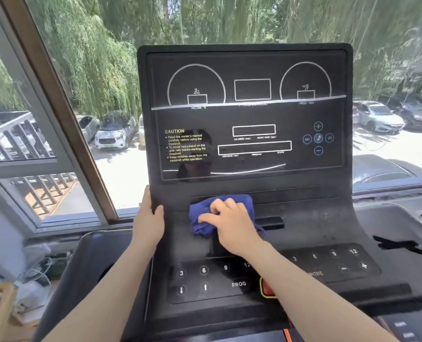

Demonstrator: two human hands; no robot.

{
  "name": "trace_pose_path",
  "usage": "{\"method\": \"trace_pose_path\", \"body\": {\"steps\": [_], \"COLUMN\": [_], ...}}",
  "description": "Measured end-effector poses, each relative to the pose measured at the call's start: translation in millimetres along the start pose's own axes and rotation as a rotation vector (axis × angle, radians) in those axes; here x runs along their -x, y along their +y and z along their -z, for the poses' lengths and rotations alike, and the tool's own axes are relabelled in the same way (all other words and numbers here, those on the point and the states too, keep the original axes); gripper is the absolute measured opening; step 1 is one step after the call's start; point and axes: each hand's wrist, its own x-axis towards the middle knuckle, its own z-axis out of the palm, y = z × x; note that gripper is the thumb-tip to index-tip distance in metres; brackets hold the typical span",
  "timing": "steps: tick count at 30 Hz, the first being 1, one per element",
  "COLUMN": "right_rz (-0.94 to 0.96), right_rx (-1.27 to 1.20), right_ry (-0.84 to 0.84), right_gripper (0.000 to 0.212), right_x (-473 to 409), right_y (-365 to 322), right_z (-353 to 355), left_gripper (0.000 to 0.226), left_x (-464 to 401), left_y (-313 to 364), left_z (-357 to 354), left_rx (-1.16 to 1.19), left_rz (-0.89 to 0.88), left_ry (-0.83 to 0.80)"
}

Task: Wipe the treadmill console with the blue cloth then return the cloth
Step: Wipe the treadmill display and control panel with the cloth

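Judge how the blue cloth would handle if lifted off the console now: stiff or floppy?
Probably floppy: the blue cloth lies bunched in soft folds under the right hand. Likely light, and it should slide easily on the smooth treadmill console.

Cloth [220,213] on console [303,218]; keypad [205,280] below.

There is one view only, from a camera worn on the person's head. It looks forward and slightly down at the console [249,149], which stands close and fills the middle of the picture. The wide lens bends the edges. Both forearms enter from the bottom edge. Behind the console, the window [81,95] fills the upper part.
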Motion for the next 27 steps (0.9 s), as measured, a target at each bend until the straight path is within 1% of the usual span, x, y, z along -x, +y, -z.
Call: {"method": "trace_pose_path", "body": {"steps": [2, 3, 5, 6, 9, 11, 12, 13, 15, 17, 19, 21, 22, 25, 26, 27], "right_rz": [0.064, 0.051, -0.032, -0.079, -0.201, -0.278, -0.288, -0.260, -0.120, -0.002, 0.008, -0.084, -0.167, -0.518, -0.570, -0.541], "right_rx": [0.009, 0.019, 0.015, 0.006, -0.021, -0.029, -0.020, -0.008, 0.016, 0.029, 0.019, 0.010, 0.000, -0.062, -0.082, -0.101], "right_ry": [0.009, 0.010, 0.028, 0.042, 0.058, 0.086, 0.101, 0.098, 0.051, 0.024, 0.002, 0.028, 0.061, 0.112, 0.128, 0.158], "right_gripper": [0.044, 0.045, 0.046, 0.044, 0.043, 0.044, 0.044, 0.044, 0.045, 0.045, 0.046, 0.045, 0.045, 0.043, 0.043, 0.043], "right_x": [-1, 3, 20, 30, 48, 45, 42, 38, 30, 26, 32, 54, 68, 87, 83, 77], "right_y": [8, 20, 49, 65, 91, 86, 79, 71, 57, 60, 81, 113, 130, 154, 150, 139], "right_z": [0, 3, 12, 17, 29, 29, 26, 22, 17, 19, 27, 35, 39, 50, 50, 50], "left_gripper": [0.068, 0.072, 0.078, 0.079, 0.067, 0.060, 0.060, 0.060, 0.062, 0.063, 0.064, 0.066, 0.067, 0.069, 0.068, 0.068], "left_x": [10, 15, 26, 32, 50, 58, 62, 64, 68, 70, 72, 72, 71, 70, 70, 71], "left_y": [10, 16, 26, 29, 33, 31, 30, 28, 29, 32, 34, 33, 31, 28, 28, 28], "left_z": [-11, -17, -28, -34, -45, -50, -52, -56, -65, -74, -81, -85, -86, -88, -88, -88], "left_rx": [-0.062, -0.138, -0.348, -0.392, -0.392, -0.405, -0.421, -0.432, -0.443, -0.443, -0.426, -0.435, -0.463, -0.537, -0.560, -0.578], "left_rz": [0.018, 0.012, -0.052, -0.097, -0.223, -0.303, -0.329, -0.342, -0.337, -0.299, -0.255, -0.238, -0.239, -0.229, -0.230, -0.238], "left_ry": [0.040, 0.071, 0.118, 0.123, 0.079, 0.056, 0.046, 0.038, 0.029, 0.020, 0.015, 0.034, 0.043, 0.051, 0.056, 0.067]}}
